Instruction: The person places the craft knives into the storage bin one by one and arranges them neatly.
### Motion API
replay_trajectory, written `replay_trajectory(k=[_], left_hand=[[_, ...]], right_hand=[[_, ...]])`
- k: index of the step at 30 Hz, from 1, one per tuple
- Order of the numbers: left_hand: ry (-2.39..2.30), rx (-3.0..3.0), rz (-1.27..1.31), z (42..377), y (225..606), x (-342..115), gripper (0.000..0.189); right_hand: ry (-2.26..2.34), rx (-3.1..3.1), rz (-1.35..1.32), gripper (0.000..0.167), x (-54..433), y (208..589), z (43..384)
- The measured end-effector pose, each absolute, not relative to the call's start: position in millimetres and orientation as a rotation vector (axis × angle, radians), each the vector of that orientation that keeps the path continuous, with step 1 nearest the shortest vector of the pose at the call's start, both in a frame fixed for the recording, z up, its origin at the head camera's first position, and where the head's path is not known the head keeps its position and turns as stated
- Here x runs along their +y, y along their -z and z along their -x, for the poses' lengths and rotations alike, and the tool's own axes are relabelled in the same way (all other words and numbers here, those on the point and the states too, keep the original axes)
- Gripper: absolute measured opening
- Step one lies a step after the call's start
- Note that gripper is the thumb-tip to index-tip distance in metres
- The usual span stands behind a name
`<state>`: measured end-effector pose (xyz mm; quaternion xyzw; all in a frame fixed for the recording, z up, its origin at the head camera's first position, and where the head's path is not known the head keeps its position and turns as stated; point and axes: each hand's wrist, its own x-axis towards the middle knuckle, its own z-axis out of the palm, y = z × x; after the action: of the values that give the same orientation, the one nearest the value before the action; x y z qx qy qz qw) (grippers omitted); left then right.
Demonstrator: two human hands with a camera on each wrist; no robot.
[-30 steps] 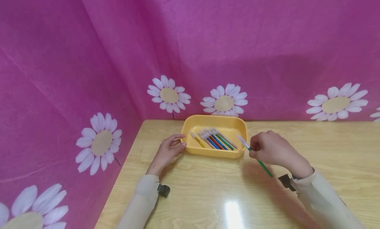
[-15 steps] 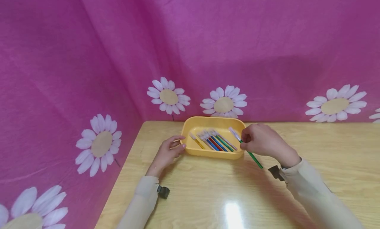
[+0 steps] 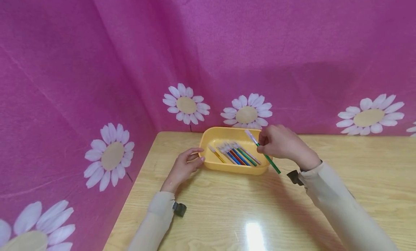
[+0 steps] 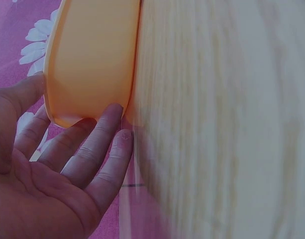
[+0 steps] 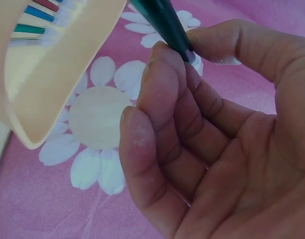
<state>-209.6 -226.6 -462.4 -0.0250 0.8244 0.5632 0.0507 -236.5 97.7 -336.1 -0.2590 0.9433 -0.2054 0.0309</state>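
Observation:
My left hand (image 3: 184, 168) rests at the left end of a yellow plastic tray (image 3: 235, 168), its thumb and fingertips against the end wall and rim. Seen from the left wrist, the fingers (image 4: 100, 149) are spread and fairly straight on the tray's outer side. Between thumb and fingertips, my right hand (image 3: 282, 144) pinches a green pen (image 3: 272, 163) with a whitish cap. The pen slants over the tray's right end, cap toward the back. Inside the tray, several pens (image 3: 238, 156) in blue, red, green and other colours lie side by side, with a yellow pen (image 3: 218, 156) apart at left.
The tray stands at the back edge of a wooden table (image 3: 211, 207), close to a pink cloth (image 3: 292, 38) with white flowers. Another stretch of cloth (image 3: 58, 110) borders the table's left side. Small dark devices are strapped to both wrists.
My right hand has carried the green pen leftward and slightly back, from beside the tray to over its right end. My left hand has stayed on the tray.

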Motion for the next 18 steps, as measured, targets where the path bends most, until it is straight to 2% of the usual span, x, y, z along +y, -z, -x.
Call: replay_trajectory(k=[13, 18], left_hand=[[-1.736, 2.523, 0.028, 209, 463, -226, 0.039], [-1.739, 2.523, 0.026, 208, 462, -225, 0.039]], right_hand=[[0.591, 2.883, 0.757, 0.017, 84, 331, 256], [0.597, 2.860, 0.786, 0.030, 76, 329, 263]])
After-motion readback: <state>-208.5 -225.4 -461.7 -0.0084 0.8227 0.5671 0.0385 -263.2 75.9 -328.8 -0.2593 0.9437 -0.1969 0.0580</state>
